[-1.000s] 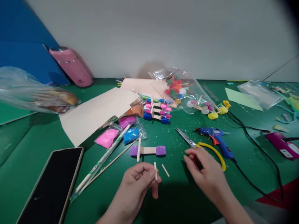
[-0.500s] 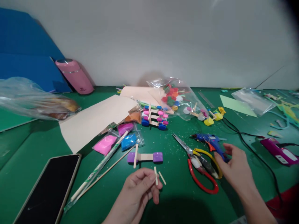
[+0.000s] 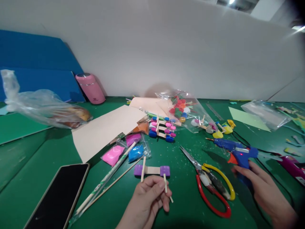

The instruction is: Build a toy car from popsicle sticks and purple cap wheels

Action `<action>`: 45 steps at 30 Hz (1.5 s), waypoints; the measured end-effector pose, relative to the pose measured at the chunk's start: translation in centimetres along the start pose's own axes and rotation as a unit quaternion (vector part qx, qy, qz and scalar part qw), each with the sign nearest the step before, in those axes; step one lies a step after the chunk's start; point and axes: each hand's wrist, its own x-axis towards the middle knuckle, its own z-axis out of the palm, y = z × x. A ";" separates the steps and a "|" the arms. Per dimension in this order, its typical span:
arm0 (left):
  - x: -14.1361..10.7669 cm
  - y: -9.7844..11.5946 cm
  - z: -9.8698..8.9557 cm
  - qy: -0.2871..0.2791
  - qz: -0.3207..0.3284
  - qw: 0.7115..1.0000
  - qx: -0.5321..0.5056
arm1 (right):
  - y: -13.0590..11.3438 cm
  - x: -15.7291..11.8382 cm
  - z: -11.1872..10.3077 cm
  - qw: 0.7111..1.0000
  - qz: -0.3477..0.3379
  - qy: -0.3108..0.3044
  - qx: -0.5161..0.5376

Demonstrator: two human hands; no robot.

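Note:
My left hand (image 3: 151, 198), near the bottom centre, pinches a short pale stick (image 3: 165, 183) between thumb and finger. A second thin stick (image 3: 171, 199) pokes out by its fingertips. Just beyond it lies a wooden strip with purple blocks (image 3: 165, 171) at both ends and an upright stick (image 3: 143, 168) at its left. My right hand (image 3: 258, 184) is wrapped round the handle of a blue glue gun (image 3: 238, 151), whose nozzle points left above the table. Scissors (image 3: 205, 178) with red and yellow handles lie between the hands.
A phone (image 3: 58, 197) lies at the left, beside wrapped sticks (image 3: 105, 181) and coloured clay packets (image 3: 113, 155). Similar small pieces (image 3: 162, 128) stand behind, near a clear bag (image 3: 188, 109). A pink bottle (image 3: 91, 89) leans at the wall. The cord (image 3: 271, 178) runs at the right.
My right hand has closed on the glue gun and lifted it off the table. My left hand still pinches the stick. The whole view has shifted with the head.

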 end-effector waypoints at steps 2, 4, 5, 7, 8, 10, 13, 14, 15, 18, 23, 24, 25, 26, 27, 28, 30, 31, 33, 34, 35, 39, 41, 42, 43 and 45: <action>0.2 -0.2 -0.5 -0.004 -0.001 1.000 -0.012 | -0.9 -1.4 0.1 0.980 0.037 -0.085 0.174; 0.5 -0.4 -1.0 -0.016 -0.003 1.000 -0.024 | -1.8 -2.9 0.7 0.953 0.026 -0.157 0.259; 0.5 -0.6 -1.2 -0.024 -0.004 0.999 -0.030 | -2.3 -3.6 1.2 0.949 -0.003 -0.179 0.260; 0.6 -0.9 -1.4 -0.040 -0.007 0.998 -0.037 | -3.4 -5.1 2.4 0.952 -0.064 -0.201 0.222; 0.6 -1.1 -1.5 -0.048 -0.011 0.998 -0.037 | -4.0 -5.9 3.2 0.955 -0.081 -0.199 0.203; 0.4 -1.5 -1.4 -0.061 -0.021 0.997 -0.035 | -5.2 -7.3 4.8 0.960 -0.079 -0.196 0.183; 0.0 -1.9 -1.1 -0.067 -0.027 0.997 -0.034 | -6.8 -9.1 7.0 0.968 -0.078 -0.182 0.155; -0.1 -2.0 -0.9 -0.069 -0.030 0.997 -0.035 | -7.2 -9.6 7.6 0.969 -0.086 -0.174 0.153; -0.3 -2.0 -0.8 -0.071 -0.033 0.996 -0.034 | -7.5 -10.1 8.1 0.967 -0.092 -0.176 0.157; -0.5 -2.0 -0.6 -0.081 -0.046 0.995 -0.028 | -8.2 -11.1 9.1 0.946 -0.081 -0.240 0.204; -0.5 -2.1 -0.7 -0.102 -0.059 0.993 -0.016 | -8.6 -12.0 9.5 0.912 -0.001 -0.300 0.281; -0.5 -2.1 -0.8 -0.104 -0.059 0.993 -0.013 | -8.6 -12.0 9.5 0.909 0.002 -0.304 0.286; -0.5 -2.1 -0.8 -0.103 -0.059 0.993 -0.009 | -8.6 -12.0 9.5 0.908 0.002 -0.303 0.290; -0.4 -2.1 -0.8 -0.102 -0.058 0.993 -0.005 | -8.6 -11.9 9.5 0.908 0.000 -0.298 0.295; -0.4 -2.1 -0.8 -0.100 -0.059 0.993 0.000 | -8.6 -11.8 9.6 0.909 -0.001 -0.289 0.301; -0.4 -2.1 -0.8 -0.098 -0.061 0.993 0.004 | -8.6 -11.7 9.6 0.909 -0.001 -0.282 0.307; -0.4 -2.0 -0.8 -0.094 -0.063 0.993 0.012 | -8.6 -11.5 9.7 0.907 -0.001 -0.277 0.317; -0.4 -1.9 -0.8 -0.095 -0.064 0.993 0.016 | -8.6 -11.4 9.7 0.905 0.000 -0.279 0.321; -0.4 -1.8 -0.8 -0.093 -0.063 0.993 0.026 | -8.7 -11.2 9.7 0.901 0.003 -0.287 0.325; -0.5 -1.8 -0.8 -0.092 -0.064 0.993 0.029 | -8.7 -11.2 9.8 0.900 0.005 -0.292 0.323; -0.5 -1.7 -0.7 -0.089 -0.065 0.993 0.032 | -8.6 -11.1 9.8 0.900 0.006 -0.294 0.321; -0.5 -1.6 -0.6 -0.073 -0.078 0.994 0.035 | -8.2 -11.0 10.0 0.895 0.011 -0.317 0.314; -0.4 -1.6 -0.6 -0.070 -0.079 0.994 0.037 | -7.8 -11.0 10.1 0.889 0.013 -0.332 0.315; -0.4 -1.7 -0.7 -0.070 -0.077 0.994 0.038 | -7.6 -11.1 10.1 0.887 0.014 -0.336 0.316; -0.4 -1.7 -0.7 -0.070 -0.075 0.994 0.040 | -7.5 -11.1 10.0 0.887 0.015 -0.337 0.316; -0.4 -1.7 -0.7 -0.069 -0.070 0.994 0.045 | -7.3 -11.2 10.0 0.887 0.012 -0.337 0.314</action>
